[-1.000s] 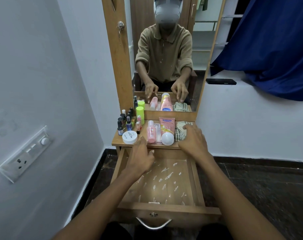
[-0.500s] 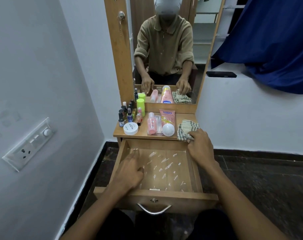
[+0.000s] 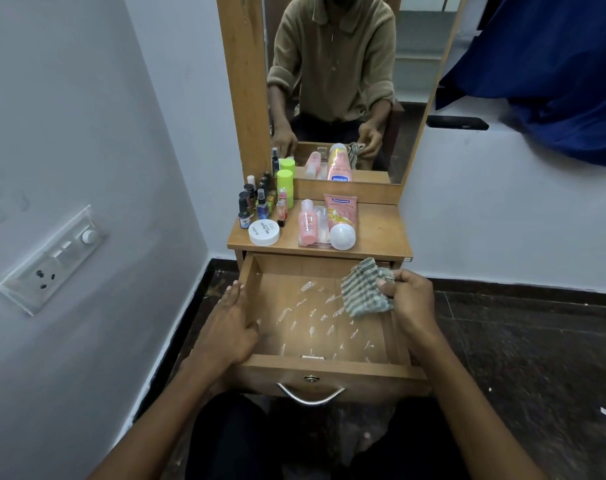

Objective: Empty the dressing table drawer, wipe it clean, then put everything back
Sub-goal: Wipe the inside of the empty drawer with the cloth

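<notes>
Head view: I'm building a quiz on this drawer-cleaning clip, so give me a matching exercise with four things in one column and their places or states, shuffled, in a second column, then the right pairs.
Things:
1. checked cloth
2. drawer
3. white round jar
4. left hand

Places or states:
A. pulled out, nothing stored inside
B. resting on the drawer's left wall
C. bunched in the right hand over the drawer
D. standing on the tabletop, in front of the small bottles

Pairs: 1-C, 2-A, 3-D, 4-B
</notes>
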